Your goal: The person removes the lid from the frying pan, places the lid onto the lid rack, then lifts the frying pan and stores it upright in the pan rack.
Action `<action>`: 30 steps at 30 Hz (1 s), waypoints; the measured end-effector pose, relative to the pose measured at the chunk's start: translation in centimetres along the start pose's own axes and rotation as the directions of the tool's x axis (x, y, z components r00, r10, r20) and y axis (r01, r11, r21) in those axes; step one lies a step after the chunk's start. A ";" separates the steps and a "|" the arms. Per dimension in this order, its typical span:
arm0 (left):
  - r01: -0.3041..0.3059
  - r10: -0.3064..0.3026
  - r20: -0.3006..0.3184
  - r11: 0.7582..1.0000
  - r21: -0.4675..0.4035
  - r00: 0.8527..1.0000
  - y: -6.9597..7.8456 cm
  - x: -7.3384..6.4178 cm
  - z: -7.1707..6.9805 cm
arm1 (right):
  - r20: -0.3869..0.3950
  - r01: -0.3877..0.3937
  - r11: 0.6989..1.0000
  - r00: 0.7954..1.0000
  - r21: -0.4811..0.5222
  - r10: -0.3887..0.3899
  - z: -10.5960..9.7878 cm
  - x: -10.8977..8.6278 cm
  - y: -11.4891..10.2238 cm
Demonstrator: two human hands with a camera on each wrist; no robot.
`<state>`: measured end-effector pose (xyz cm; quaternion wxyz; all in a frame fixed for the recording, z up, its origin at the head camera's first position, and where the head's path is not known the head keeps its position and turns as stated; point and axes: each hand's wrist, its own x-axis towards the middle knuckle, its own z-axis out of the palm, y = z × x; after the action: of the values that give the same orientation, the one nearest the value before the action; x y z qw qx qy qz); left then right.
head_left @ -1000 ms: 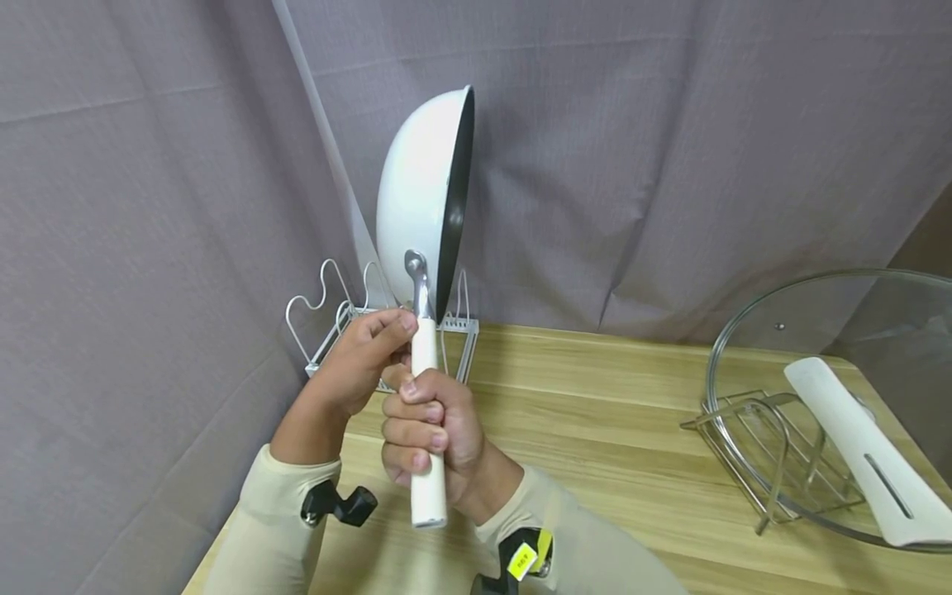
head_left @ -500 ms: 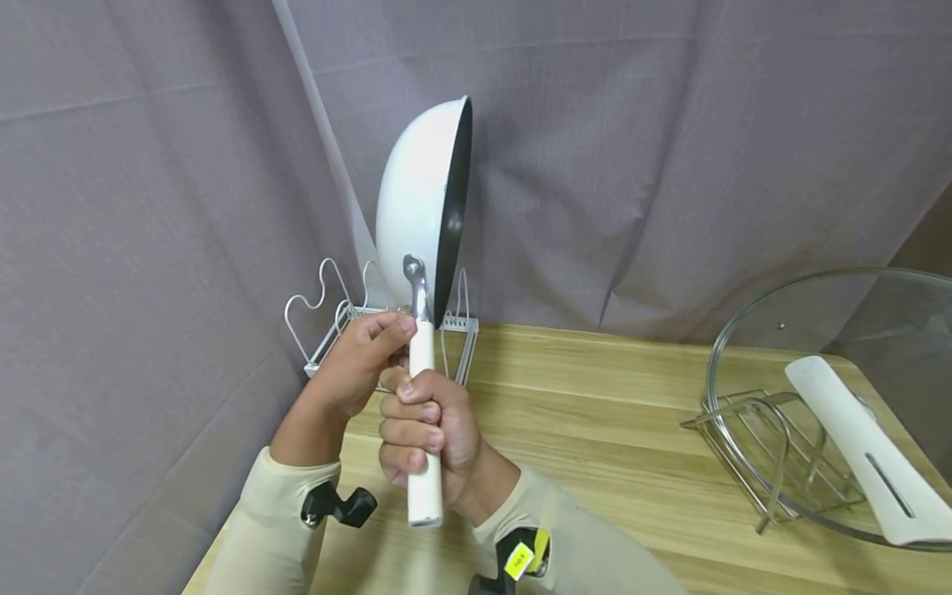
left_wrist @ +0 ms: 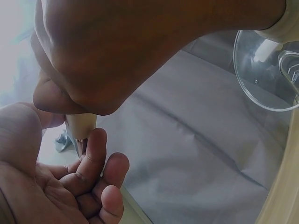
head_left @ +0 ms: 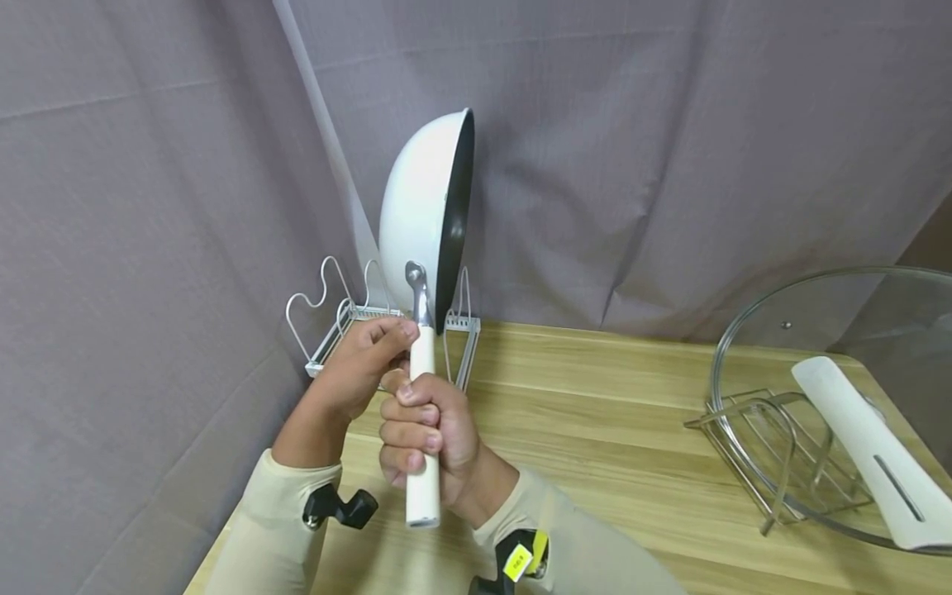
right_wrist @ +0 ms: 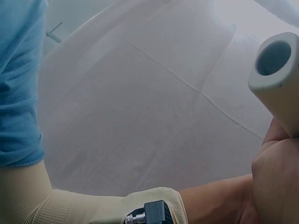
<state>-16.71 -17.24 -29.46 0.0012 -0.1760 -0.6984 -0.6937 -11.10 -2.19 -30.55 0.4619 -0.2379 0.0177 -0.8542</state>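
Observation:
A deep white frying pan (head_left: 416,207) with a black inside is held on edge, its handle pointing toward me. My right hand (head_left: 435,442) wraps round the cream handle (head_left: 423,500); the right wrist view shows the handle's hollow end (right_wrist: 275,58). Nearer the pan, my left hand (head_left: 364,364) pinches the top of the handle between thumb and fingers, as the left wrist view (left_wrist: 84,177) also shows. The pan's lower edge is at a white wire rack (head_left: 323,351); whether it touches the rack is hidden behind the hands.
On the right, a glass lid (head_left: 759,322) with a white upright handle (head_left: 855,438) leans in a metal wire rack (head_left: 773,504). Grey cloth (head_left: 595,165) hangs behind and at the left of the wooden table (head_left: 580,388).
The pan has come down a little toward the white rack, with both hands staying on its handle. The lid and both racks have hardly shifted in view.

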 end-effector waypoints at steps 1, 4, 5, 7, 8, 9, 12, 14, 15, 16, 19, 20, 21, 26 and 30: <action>-0.002 0.002 0.000 1.000 0.002 1.000 0.0 0.0 0.0 | -0.004 0.000 1.000 1.000 -0.001 0.000 0.0 0.0 0.0; -0.009 0.009 -0.001 1.000 0.006 1.000 -0.1 -0.1 0.0 | -0.013 -0.001 1.000 1.000 -0.004 0.001 -0.1 0.0 0.1; -0.011 0.011 0.000 1.000 0.008 1.000 -0.2 0.0 0.0 | -0.014 -0.001 1.000 1.000 -0.004 0.000 -0.1 0.0 0.1; -0.014 0.014 0.004 1.000 0.005 1.000 -0.2 0.0 0.0 | -0.013 0.000 1.000 1.000 -0.001 0.000 -0.1 0.0 0.1; -0.015 0.015 0.005 1.000 0.006 1.000 -0.2 0.0 0.0 | -0.012 0.001 1.000 1.000 0.000 -0.001 -0.2 0.0 0.1; -0.017 0.017 0.006 1.000 0.005 1.000 -0.2 0.0 0.0 | -0.012 0.002 1.000 1.000 0.000 -0.002 -0.2 0.0 0.1; -0.020 0.020 0.001 1.000 0.008 1.000 -0.3 0.0 0.0 | -0.014 0.004 1.000 1.000 0.000 -0.004 -0.3 0.0 0.2; -0.019 0.019 -0.005 1.000 0.011 1.000 -0.4 0.0 0.0 | -0.018 0.005 1.000 1.000 -0.007 -0.005 -0.4 0.0 0.2; -0.018 0.018 -0.007 1.000 0.014 1.000 -0.4 0.0 0.0 | -0.021 0.005 1.000 1.000 -0.010 -0.005 -0.4 0.0 0.3; -0.017 0.018 -0.011 1.000 0.018 1.000 -0.5 -0.1 0.0 | -0.022 0.006 1.000 1.000 -0.011 -0.006 -0.5 0.0 0.3; -0.010 0.011 -0.023 0.999 0.031 1.000 -0.6 -0.1 0.0 | -0.021 0.007 1.000 1.000 -0.009 -0.007 -0.6 -0.1 0.3; -0.009 0.010 -0.027 0.999 0.036 1.000 -0.6 -0.1 0.0 | -0.021 0.007 1.000 1.000 -0.007 -0.007 -0.7 -0.1 0.3; -0.008 0.009 -0.030 0.999 0.038 1.000 -0.7 -0.1 0.0 | -0.021 0.007 1.000 1.000 -0.006 -0.007 -0.7 -0.1 0.3; 0.004 -0.003 -0.038 1.000 0.028 0.999 -0.8 -0.1 0.0 | -0.025 0.005 1.000 1.000 -0.012 -0.005 -0.8 0.0 0.4; 0.015 -0.014 -0.041 1.000 0.024 0.999 -0.8 -0.1 0.0 | -0.029 0.007 1.000 1.000 -0.019 -0.007 -0.8 0.0 0.4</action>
<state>-16.78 -17.28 -30.28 0.0123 -0.1567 -0.7079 -0.6886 -11.11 -2.60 -31.40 0.4563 -0.2298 0.0318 -0.8590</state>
